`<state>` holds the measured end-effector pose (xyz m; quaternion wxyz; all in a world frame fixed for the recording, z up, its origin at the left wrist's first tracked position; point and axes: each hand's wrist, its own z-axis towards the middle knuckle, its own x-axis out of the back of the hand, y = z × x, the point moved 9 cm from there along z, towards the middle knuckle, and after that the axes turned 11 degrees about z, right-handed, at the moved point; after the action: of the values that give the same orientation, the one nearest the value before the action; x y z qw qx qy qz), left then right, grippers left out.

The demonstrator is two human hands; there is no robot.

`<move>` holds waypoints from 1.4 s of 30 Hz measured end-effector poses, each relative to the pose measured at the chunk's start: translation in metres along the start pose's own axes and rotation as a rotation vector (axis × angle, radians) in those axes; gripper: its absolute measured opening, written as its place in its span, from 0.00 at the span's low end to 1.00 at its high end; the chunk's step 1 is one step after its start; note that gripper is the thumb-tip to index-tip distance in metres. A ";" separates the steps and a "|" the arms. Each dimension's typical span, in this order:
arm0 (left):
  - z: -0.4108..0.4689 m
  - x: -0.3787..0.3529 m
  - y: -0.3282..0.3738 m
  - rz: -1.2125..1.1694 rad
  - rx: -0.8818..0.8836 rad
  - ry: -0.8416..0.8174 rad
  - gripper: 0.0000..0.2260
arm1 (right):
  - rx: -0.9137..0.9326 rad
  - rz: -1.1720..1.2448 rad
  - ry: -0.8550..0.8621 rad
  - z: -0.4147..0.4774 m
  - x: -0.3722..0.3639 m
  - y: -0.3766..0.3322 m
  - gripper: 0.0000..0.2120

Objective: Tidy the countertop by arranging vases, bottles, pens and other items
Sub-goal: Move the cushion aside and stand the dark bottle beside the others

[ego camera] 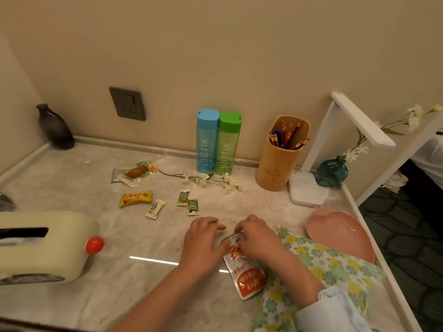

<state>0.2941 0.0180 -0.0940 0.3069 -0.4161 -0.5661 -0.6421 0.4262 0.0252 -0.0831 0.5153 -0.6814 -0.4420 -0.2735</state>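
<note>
From the head view, a pale marble-patterned countertop (96,295) with a glossy sheen runs to a beige wall. The right hand (257,238) curls its fingers over the top edge of a snack packet (247,271) and pinches it. The packet is shiny clear plastic with an orange lower part and lies flat near the front right of the counter. The left hand (203,243) lies palm down just left of it, fingers loosely bent, thumb at the packet's edge. I cannot tell whether it grips.

A flowered cloth (323,259) lies under the right forearm, beside a smooth pink plate (340,233). At the back stand a blue bottle (207,142) and a green bottle (229,144), both translucent plastic and touching. Right of them are a rounded wooden pen holder (280,161) full of pens (285,137), a white angular lamp (359,121) and a round teal glass vase (332,173) holding white flowers. A dark vase (56,127) stands in the far left corner. A flower sprig (208,179) lies flat before the bottles. Nearby lie a clear packet (134,173) of brown food, a yellow packet (135,198), a white sachet (155,209) and two green sachets (183,198). A cream tissue box (48,245) with a red knob sits at the left.

Both bottles read "MY BOTTLE" vertically. The packets' print is too small to read.
</note>
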 end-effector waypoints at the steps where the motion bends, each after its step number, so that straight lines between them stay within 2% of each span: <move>1: -0.005 -0.004 0.001 0.029 -0.002 -0.013 0.18 | 0.002 -0.016 0.010 0.000 0.000 0.000 0.14; 4: -0.012 -0.012 0.002 0.073 0.001 -0.036 0.16 | 0.007 0.019 0.036 0.001 0.001 0.000 0.08; 6: -0.011 -0.007 0.000 0.039 0.022 0.012 0.12 | 0.014 0.143 0.066 0.003 0.004 0.000 0.06; 9: -0.003 0.002 -0.002 -0.163 0.086 0.025 0.07 | 0.020 0.376 0.130 0.006 0.012 -0.002 0.04; 11: 0.005 0.004 0.002 -0.356 0.138 -0.024 0.05 | 0.009 0.521 0.196 0.005 0.022 -0.004 0.05; 15: 0.027 0.020 0.027 -0.547 0.145 0.042 0.06 | -0.041 0.809 0.292 0.000 0.047 0.003 0.17; 18: 0.045 0.030 0.062 -0.636 0.105 0.075 0.06 | -0.068 0.862 0.365 -0.011 0.071 0.020 0.19; 20: 0.056 0.029 0.089 -0.680 0.075 0.061 0.06 | -0.092 0.887 0.435 -0.023 0.091 0.036 0.17; 25: 0.069 0.010 0.161 -0.810 -0.014 -0.085 0.07 | -0.205 0.897 0.601 -0.054 0.136 0.090 0.15; 29: 0.071 -0.029 0.208 -0.671 -0.070 -0.270 0.09 | -0.283 0.675 0.676 -0.085 0.156 0.131 0.20; 34: 0.068 -0.070 0.240 -0.432 -0.166 -0.374 0.14 | -0.320 0.538 0.715 -0.102 0.157 0.170 0.26; 38: 0.071 -0.084 0.241 -0.294 -0.219 -0.382 0.15 | -0.390 0.511 0.606 -0.091 0.140 0.195 0.25; 40: 0.073 -0.088 0.241 -0.138 -0.241 -0.353 0.18 | -0.428 0.425 0.500 -0.082 0.129 0.203 0.24; 42: 0.073 -0.088 0.238 0.014 -0.225 -0.349 0.19 | -0.431 0.384 0.469 -0.079 0.121 0.207 0.26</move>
<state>0.5546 0.0424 -0.0586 0.1602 -0.5567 -0.5323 -0.6173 0.6717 -0.0267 -0.0532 0.4894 -0.7634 -0.1084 -0.4075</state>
